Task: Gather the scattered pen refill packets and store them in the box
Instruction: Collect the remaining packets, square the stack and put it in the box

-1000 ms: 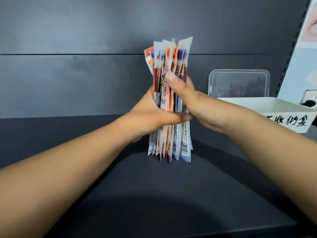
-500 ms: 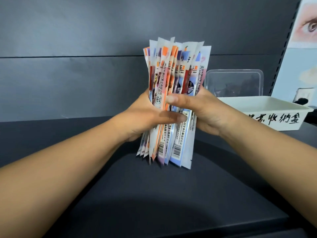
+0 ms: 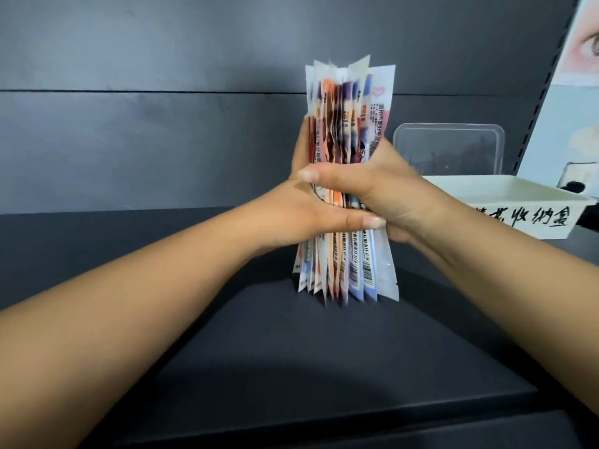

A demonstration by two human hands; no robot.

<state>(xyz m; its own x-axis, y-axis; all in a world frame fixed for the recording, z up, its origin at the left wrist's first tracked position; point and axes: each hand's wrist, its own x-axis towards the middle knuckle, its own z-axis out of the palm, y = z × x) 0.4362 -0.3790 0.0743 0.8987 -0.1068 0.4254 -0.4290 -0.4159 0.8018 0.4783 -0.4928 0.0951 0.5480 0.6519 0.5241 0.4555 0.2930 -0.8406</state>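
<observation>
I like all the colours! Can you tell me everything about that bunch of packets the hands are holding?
The bundle of packets is a thick stack of long, thin, glossy plastic sleeves, white with orange, red, purple and blue print, and barcodes near the bottom. It stands upright, its lower ends fanned out low over the dark surface; whether they touch it is unclear. The left hand and right hand grip it round the middle from either side, thumbs across the front. The top edges are uneven.
</observation>
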